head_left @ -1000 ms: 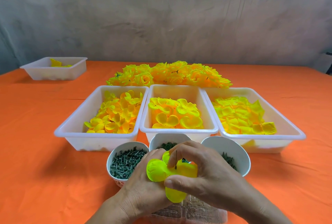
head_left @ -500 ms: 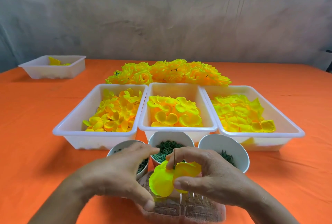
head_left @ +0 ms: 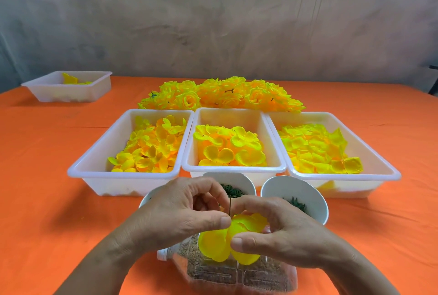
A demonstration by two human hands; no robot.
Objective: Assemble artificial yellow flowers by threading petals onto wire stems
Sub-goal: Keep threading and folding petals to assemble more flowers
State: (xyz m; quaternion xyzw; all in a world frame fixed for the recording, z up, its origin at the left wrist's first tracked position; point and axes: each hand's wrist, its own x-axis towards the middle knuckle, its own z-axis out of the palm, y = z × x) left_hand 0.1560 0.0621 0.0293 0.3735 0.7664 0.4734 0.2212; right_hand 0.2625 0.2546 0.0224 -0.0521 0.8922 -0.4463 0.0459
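Bench (head_left: 35,176), orange cloth. Far left, well apart from the rest: small white tray (head_left: 47,93) with a few yellow petals inside.

Centre row, three white trays side by side, rims touching: left tray (head_left: 123,175), middle tray (head_left: 233,168) and right tray (head_left: 343,177). Each holds loose yellow petals. Behind them lies a pile of finished flowers (head_left: 220,93).

In front of the trays are white cups. The middle cup (head_left: 237,179) and right cup (head_left: 284,188) hold dark green parts; a third, at left, is mostly hidden by the left hand.

Left hand (head_left: 180,216): fingers curled, thumb tip pressed on the petal cluster (head_left: 213,242), forefinger arched to the wire stem (head_left: 230,204). Cannot tell if it touches the wire.

Wire stem stands upright out of the cluster, between both hands.

Right hand (head_left: 284,230): pinches the cluster, thumb beneath, forefinger at the wire.

Cluster is held above a clear container (head_left: 237,273) of brown grains.
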